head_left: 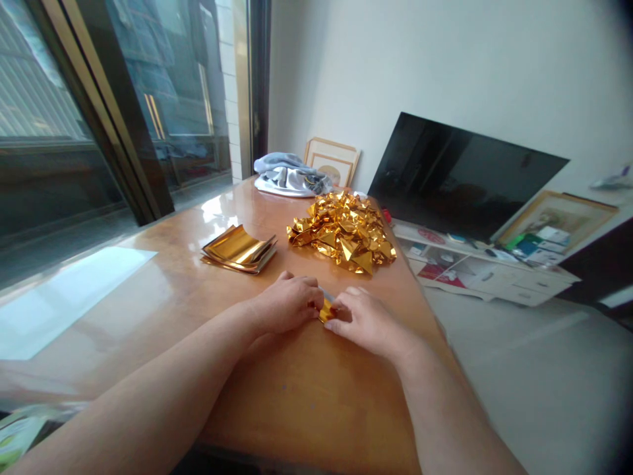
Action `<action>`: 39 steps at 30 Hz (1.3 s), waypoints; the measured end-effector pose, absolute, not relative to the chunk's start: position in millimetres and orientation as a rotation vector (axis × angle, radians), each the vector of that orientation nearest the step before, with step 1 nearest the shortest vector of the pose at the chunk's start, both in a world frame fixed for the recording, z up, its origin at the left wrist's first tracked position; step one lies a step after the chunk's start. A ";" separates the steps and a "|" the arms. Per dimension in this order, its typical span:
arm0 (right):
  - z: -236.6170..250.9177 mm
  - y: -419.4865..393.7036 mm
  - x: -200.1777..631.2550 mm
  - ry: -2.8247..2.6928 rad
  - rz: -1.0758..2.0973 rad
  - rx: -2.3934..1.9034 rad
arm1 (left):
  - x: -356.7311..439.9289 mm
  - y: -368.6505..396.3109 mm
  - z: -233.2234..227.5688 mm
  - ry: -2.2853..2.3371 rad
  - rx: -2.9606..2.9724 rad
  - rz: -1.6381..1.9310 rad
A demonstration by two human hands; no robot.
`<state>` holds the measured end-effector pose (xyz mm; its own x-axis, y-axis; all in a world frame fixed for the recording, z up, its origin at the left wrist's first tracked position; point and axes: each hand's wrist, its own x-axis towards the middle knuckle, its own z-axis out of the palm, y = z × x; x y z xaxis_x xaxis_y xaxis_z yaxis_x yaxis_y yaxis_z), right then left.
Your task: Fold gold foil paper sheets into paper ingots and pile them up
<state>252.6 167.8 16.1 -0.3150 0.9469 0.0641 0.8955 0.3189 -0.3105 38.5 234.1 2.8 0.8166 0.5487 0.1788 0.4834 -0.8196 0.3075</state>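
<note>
Daylight from a big window fell across the glossy wooden desk (306,389), which stood against a white wall. Near its front edge lay a small piece of gold foil paper (327,310), pinched between both hands. The left hand (285,303) was curled closed over the foil's left end and rested on the desk; the right hand (366,320) gripped the other end with bent fingers, so most of the foil was hidden. Just behind the hands sat a heap of folded gold foil pieces (346,232). To its left, apart from it, lay a stack of flat gold sheets (239,249). Farther back rested a bundle of pale cloth (287,175) and a picture frame (332,160) leaning on the wall.
</note>
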 end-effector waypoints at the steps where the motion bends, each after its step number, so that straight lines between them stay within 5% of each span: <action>1: 16.1 167.6 251.8 -2.352 0.300 -1.687 | 38.5 234.2 2.8 0.796 2.755 0.383; 39: -14.7 184.7 275.9 -2.110 0.723 -1.475 | 42.6 230.7 7.0 0.946 2.753 0.355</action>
